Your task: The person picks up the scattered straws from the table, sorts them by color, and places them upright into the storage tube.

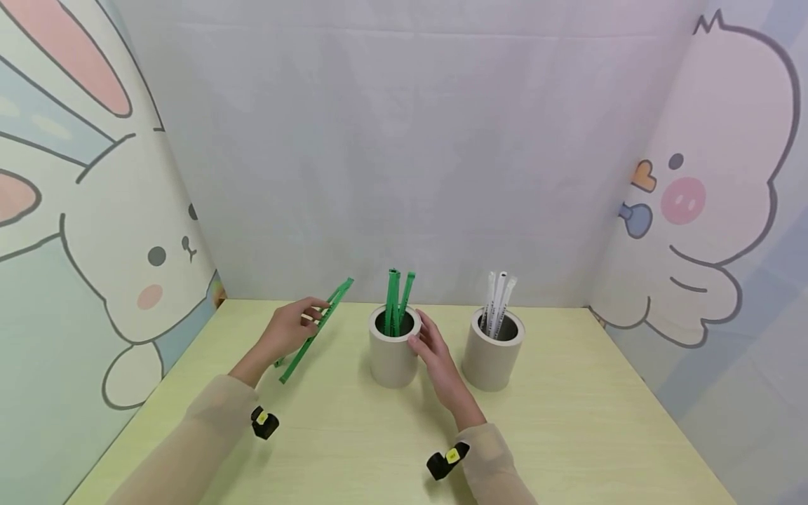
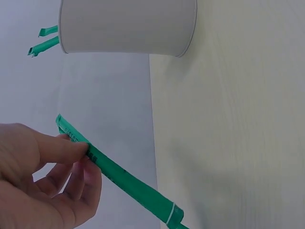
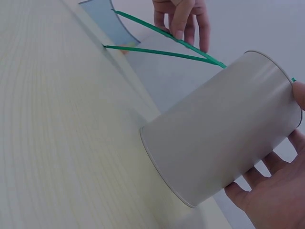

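My left hand (image 1: 293, 327) pinches slim green wrapped sticks (image 1: 328, 310) between thumb and fingers, held slanted above the table at the left. In the left wrist view, dark lettering shows on a green wrapper (image 2: 128, 186); the right wrist view shows two sticks (image 3: 159, 51) spread apart at their lower ends. My right hand (image 1: 437, 351) grips the right side of an upright light-grey cylindrical cup (image 1: 393, 361), thumb and fingers near its rim. Several green sticks (image 1: 393, 301) stand in this cup. Their lower ends are hidden inside.
A second grey cup (image 1: 489, 361) stands to the right of my right hand, with several white wrapped sticks (image 1: 499, 301) in it. The pale wooden table (image 1: 587, 421) ends at a plain grey backdrop (image 1: 404, 154). Cartoon-printed panels rise at both sides.
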The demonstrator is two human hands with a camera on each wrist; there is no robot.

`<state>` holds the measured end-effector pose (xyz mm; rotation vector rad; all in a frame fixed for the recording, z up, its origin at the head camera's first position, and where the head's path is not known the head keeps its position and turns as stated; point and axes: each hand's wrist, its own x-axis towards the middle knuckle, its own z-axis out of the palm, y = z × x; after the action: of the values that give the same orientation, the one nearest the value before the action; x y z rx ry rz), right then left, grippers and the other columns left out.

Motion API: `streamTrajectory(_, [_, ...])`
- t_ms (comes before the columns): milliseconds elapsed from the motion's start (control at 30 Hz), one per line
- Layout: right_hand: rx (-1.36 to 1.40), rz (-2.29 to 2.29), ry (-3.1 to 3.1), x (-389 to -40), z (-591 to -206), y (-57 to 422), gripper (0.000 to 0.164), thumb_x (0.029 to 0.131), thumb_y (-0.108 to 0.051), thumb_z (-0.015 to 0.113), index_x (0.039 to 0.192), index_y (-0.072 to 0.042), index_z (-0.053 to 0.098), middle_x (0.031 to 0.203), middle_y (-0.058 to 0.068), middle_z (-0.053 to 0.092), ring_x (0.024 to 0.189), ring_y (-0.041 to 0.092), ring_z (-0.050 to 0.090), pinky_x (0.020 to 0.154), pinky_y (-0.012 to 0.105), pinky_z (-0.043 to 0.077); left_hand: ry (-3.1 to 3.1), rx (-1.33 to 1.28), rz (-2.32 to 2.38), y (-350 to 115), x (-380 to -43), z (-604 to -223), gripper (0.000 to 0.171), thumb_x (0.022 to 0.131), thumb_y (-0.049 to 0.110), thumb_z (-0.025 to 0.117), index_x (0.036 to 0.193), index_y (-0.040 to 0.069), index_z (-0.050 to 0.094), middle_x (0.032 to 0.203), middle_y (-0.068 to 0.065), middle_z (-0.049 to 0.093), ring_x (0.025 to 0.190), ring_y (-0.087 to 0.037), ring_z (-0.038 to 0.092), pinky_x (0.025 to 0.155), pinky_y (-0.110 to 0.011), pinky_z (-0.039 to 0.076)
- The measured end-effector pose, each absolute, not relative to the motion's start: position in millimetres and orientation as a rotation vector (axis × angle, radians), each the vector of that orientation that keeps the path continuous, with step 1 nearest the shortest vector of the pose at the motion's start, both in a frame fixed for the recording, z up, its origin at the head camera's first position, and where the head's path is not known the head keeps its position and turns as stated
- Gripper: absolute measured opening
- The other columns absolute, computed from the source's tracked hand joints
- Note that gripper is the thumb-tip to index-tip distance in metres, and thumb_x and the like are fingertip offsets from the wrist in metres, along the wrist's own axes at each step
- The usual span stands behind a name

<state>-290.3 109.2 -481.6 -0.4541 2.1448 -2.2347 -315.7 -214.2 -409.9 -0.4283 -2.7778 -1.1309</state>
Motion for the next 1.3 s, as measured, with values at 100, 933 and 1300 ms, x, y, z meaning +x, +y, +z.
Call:
streamTrajectory(100, [-0.461, -2.232, 2.150, -290, -481, 109, 0.067, 0.110, -0.039, 0.056, 0.169, -0.026, 0.027, 0.170, 0.010, 0.036, 0.157, 0.033, 0.031, 0.127, 0.060, 0.025, -2.784, -0.433, -1.130, -213, -315, -408, 0.044, 0.100, -0.006, 0.061, 0.142, 0.007, 0.064, 0.120, -0.017, 0.071, 0.107, -0.034, 0.069, 0.080, -0.040, 0.061])
streamTrajectory(933, [-0.458, -2.239, 2.140, -291, -480, 109, 0.067, 0.110, -0.038, 0.056, 0.169, -0.026, 0.027, 0.170, 0.009, 0.035, 0.157, 0.033, 0.030, 0.127, 0.059, 0.024, -2.585, -0.429, -1.416, -182, -315, -369, 0.051, 0.104, 0.003, 0.065, 0.152, 0.020, 0.058, 0.131, -0.013, 0.066, 0.121, -0.033, 0.066, 0.094, -0.047, 0.060])
streamTrajectory(1300, [-0.449, -2.226, 2.154, -290, -480, 109, 0.067, 0.110, -0.039, 0.056, 0.169, -0.025, 0.026, 0.170, 0.010, 0.034, 0.158, 0.034, 0.029, 0.128, 0.060, 0.023, -2.308, -0.468, -1.550, -145, -318, -339, 0.049, 0.104, 0.003, 0.066, 0.149, 0.020, 0.060, 0.130, -0.011, 0.066, 0.121, -0.031, 0.064, 0.097, -0.046, 0.059])
